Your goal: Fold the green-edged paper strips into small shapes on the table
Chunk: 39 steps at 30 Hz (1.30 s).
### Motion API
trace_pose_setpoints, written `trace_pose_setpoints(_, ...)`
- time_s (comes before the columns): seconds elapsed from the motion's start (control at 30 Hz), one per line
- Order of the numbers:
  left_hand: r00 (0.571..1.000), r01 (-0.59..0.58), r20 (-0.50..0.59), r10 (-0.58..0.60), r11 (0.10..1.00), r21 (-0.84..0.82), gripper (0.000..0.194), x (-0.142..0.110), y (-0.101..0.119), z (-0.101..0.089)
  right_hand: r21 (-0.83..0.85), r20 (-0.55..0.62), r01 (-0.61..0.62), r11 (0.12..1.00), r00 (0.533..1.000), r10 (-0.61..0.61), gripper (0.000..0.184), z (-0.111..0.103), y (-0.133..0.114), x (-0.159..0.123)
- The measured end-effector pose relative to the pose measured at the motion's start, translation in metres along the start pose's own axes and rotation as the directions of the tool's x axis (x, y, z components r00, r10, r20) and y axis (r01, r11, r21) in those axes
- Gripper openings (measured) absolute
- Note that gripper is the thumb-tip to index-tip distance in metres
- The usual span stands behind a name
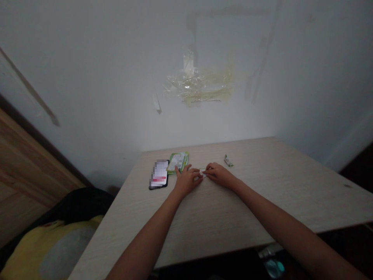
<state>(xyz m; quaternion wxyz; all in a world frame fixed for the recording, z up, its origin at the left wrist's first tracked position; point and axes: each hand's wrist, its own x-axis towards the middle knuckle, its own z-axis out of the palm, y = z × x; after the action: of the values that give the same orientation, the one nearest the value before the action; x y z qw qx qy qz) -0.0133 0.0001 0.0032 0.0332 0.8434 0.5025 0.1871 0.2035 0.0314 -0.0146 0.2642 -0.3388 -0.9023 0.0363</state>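
My left hand (187, 179) and my right hand (219, 174) rest close together on the pale wooden table (262, 202), knuckles up. Their fingertips meet over a small white object (203, 172) lying flat on the table, and both hands pinch it with curled fingers. What the white object is cannot be made out. A green packet (178, 161) lies just beyond my left hand. A black phone (159, 174) with a lit screen lies to the left of that hand.
A small torn green wrapper piece (228, 160) lies behind my right hand. The table stands against a white wall with tape residue (198, 85). A dark and yellow bag (55, 237) sits low at the left, beside a wooden panel (26, 171).
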Motion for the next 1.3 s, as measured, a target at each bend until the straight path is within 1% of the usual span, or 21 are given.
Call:
trace_pose_setpoints(0.17, 1.0, 0.01, 0.003, -0.01, 1.0, 0.013, 0.014, 0.001, -0.003, 0.0, -0.025, 0.03, 0.028, 0.999, 0.999, -0.027, 0.024, -0.003, 0.001, -0.001)
trace_pose_setpoints(0.43, 1.0, 0.01, -0.002, -0.01, 1.0, -0.005, 0.013, 0.003, -0.006, 0.0, -0.042, 0.036, 0.054, 0.998, 0.998, -0.052, 0.025, -0.003, 0.0, 0.002)
trace_pose_setpoints(0.53, 1.0, 0.005, -0.026, -0.005, 1.0, 0.002, 0.014, 0.004, -0.009, 0.0, -0.007, 0.036, 0.099, 0.995, 0.994, -0.098, 0.026, -0.005, 0.0, 0.003)
trace_pose_setpoints(0.6, 0.999, 0.004, -0.037, -0.004, 1.0, 0.001, 0.013, 0.004, -0.011, 0.001, 0.025, 0.053, 0.108, 0.994, 0.993, -0.109, 0.028, -0.006, 0.001, 0.003)
trace_pose_setpoints(0.7, 0.998, 0.009, -0.063, -0.009, 1.0, -0.004, 0.013, 0.004, -0.015, 0.003, 0.025, 0.084, 0.08, 0.996, 0.993, -0.082, 0.029, -0.007, -0.001, 0.002)
trace_pose_setpoints(0.77, 0.995, 0.02, -0.094, -0.02, 1.0, 0.001, 0.014, 0.004, -0.016, 0.005, -0.015, 0.089, 0.05, 0.999, 0.995, -0.049, 0.028, -0.008, -0.004, 0.003)
trace_pose_setpoints(0.9, 0.988, 0.033, -0.149, -0.03, 0.999, 0.023, 0.017, 0.004, -0.016, 0.006, -0.198, 0.094, -0.012, 0.98, 0.995, 0.031, 0.025, -0.009, -0.015, 0.005)
trace_pose_setpoints(0.97, 0.986, 0.046, -0.159, -0.041, 0.999, 0.028, 0.018, 0.003, -0.015, 0.007, -0.275, 0.09, -0.027, 0.961, 0.994, 0.054, 0.024, -0.009, -0.019, 0.005)
trace_pose_setpoints(1.03, 0.986, 0.059, -0.156, -0.053, 0.998, 0.032, 0.02, 0.002, -0.014, 0.008, -0.317, 0.086, -0.037, 0.948, 0.994, 0.068, 0.024, -0.01, -0.021, 0.005)
trace_pose_setpoints(1.17, 0.991, 0.044, -0.131, -0.039, 0.998, 0.038, 0.024, 0.001, -0.015, 0.009, -0.33, 0.093, -0.043, 0.943, 0.993, 0.077, 0.026, -0.011, -0.02, 0.003)
trace_pose_setpoints(1.3, 0.996, -0.022, -0.089, 0.025, 0.999, 0.028, 0.027, 0.001, -0.016, 0.01, -0.287, 0.103, -0.054, 0.956, 0.991, 0.087, 0.026, -0.011, -0.016, 0.001)
